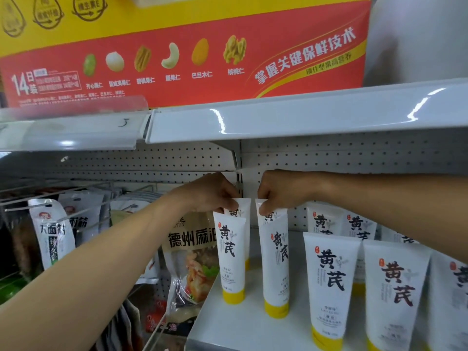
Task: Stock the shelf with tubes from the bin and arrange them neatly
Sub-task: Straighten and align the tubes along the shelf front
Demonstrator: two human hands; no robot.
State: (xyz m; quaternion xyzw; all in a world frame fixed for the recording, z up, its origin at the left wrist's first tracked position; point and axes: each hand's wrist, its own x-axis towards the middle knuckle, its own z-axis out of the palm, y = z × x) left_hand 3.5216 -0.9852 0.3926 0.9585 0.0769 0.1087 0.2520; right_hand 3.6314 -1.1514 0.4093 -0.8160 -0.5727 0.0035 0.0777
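Your left hand (215, 193) and right hand (277, 190) are both up at the back of the shelf (248, 330), side by side with a small gap, left hand at 9 o'clock of the right. Left thumb and fingers are curled and pinch the top crimp of the left rear tube (243, 205). Right fingers are curled the same way and pinch the crimp of the right rear tube (274, 211). Both held tubes are cap-down, close to upright, just in front of the pegboard (354, 158). Left front tube (231, 257) stands right in front of the left rear one, yellow cap on the shelf. Right front tube (277, 269) stands in front of the right rear one, leaning slightly; can't tell if front and rear touch. More tubes at 3 to 5 o'clock of your right hand: near tube (331, 282), next tube (397, 295), back-row tubes (324, 221) by the pegboard, all cap-down. Snack bag (192, 262) hangs at 7 o'clock of your left hand, off the shelf's left edge. Upper shelf (278, 120) at 12 o'clock, red box (202, 59) on it.
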